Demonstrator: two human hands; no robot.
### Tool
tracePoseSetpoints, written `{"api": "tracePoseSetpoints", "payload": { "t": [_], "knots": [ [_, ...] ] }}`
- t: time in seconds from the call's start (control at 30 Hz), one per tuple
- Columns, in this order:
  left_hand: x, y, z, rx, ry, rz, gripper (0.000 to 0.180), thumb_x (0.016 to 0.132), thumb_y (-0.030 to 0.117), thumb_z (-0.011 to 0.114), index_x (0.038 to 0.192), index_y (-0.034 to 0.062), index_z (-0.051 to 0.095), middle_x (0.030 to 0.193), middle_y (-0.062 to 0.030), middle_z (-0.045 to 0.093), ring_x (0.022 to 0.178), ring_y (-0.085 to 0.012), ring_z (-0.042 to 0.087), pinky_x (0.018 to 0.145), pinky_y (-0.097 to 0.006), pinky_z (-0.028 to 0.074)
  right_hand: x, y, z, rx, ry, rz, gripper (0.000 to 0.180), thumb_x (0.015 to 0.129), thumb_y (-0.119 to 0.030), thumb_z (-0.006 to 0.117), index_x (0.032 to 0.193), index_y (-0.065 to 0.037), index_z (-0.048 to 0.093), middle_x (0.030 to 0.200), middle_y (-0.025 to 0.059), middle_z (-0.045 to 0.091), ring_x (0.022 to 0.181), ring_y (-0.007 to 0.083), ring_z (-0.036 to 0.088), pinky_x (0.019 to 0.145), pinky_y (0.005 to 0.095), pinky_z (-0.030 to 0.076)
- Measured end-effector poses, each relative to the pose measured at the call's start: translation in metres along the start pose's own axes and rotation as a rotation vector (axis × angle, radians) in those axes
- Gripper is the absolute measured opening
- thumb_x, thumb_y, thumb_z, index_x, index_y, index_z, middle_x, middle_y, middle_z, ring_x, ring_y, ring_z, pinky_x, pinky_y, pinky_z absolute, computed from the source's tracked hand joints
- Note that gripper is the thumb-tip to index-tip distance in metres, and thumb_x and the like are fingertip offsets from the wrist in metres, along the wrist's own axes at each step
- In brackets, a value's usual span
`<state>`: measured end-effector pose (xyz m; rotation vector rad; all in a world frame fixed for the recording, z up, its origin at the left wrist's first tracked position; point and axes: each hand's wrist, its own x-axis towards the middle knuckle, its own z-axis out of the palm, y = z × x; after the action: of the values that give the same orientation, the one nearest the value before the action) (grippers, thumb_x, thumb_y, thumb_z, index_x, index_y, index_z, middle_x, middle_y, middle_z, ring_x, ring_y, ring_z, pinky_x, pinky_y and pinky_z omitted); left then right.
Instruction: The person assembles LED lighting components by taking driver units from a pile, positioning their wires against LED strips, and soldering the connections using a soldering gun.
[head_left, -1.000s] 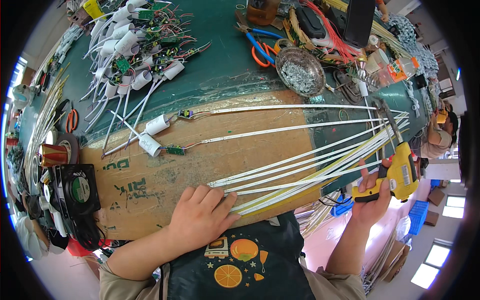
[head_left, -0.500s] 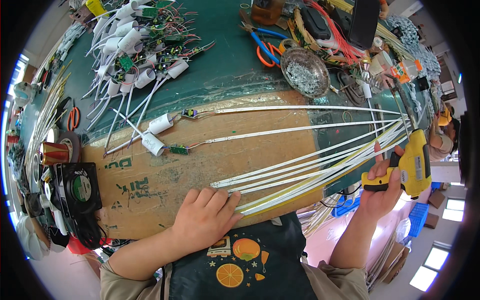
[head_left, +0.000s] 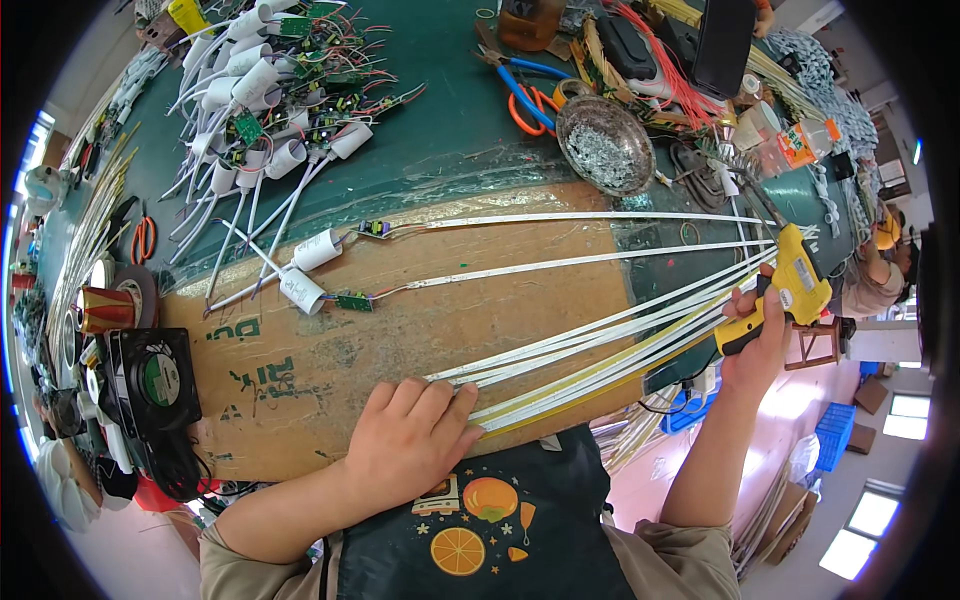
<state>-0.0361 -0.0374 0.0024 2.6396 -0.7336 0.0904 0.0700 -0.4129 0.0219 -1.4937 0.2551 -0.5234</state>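
Our left hand (head_left: 410,440) flat on the near ends of the white strips (head_left: 600,345), fingers spread, pinning them to the cardboard sheet (head_left: 400,330), our right hand (head_left: 755,335) wrapped tight around the yellow glue gun (head_left: 790,290), at the strips' far ends, well apart from our left.

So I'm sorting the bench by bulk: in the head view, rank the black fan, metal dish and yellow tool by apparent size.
1. black fan
2. metal dish, close to the fan, so unsure
3. yellow tool, held in the right hand
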Motion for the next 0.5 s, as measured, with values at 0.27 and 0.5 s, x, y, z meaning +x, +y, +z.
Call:
{"api": "tracePoseSetpoints", "payload": {
  "t": [0.27, 0.5],
  "knots": [
    [-0.001, 0.000, -0.006, -0.137, -0.031, -0.007, 0.027, 0.075, 0.021, 0.080, 0.097, 0.0112, 0.068, 0.094, -0.0036, 0.061, 0.085, -0.0231, 0.058, 0.073, -0.037, 0.044, -0.023, -0.010, -0.003, 0.149, -0.118, -0.045, 0.047, 0.097, -0.024, 0.058, 0.131, 0.006, 0.048, 0.071, 0.0061, 0.054, 0.060, 0.0159, 0.054, 0.104, 0.0448, 0.046],
    [0.001, -0.004, -0.014, -0.204, -0.092, -0.125, 0.021, 0.075, 0.017, 0.079, 0.093, 0.0119, 0.068, 0.092, -0.0039, 0.061, 0.086, -0.0248, 0.060, 0.074, -0.038, 0.046, -0.046, -0.009, -0.001, 0.219, -0.184, 0.001, 0.051, 0.096, -0.029, 0.060, 0.132, 0.006, 0.045, 0.071, 0.0064, 0.055, 0.059, 0.0170, 0.056, 0.101, 0.0481, 0.048]
  ]
}}
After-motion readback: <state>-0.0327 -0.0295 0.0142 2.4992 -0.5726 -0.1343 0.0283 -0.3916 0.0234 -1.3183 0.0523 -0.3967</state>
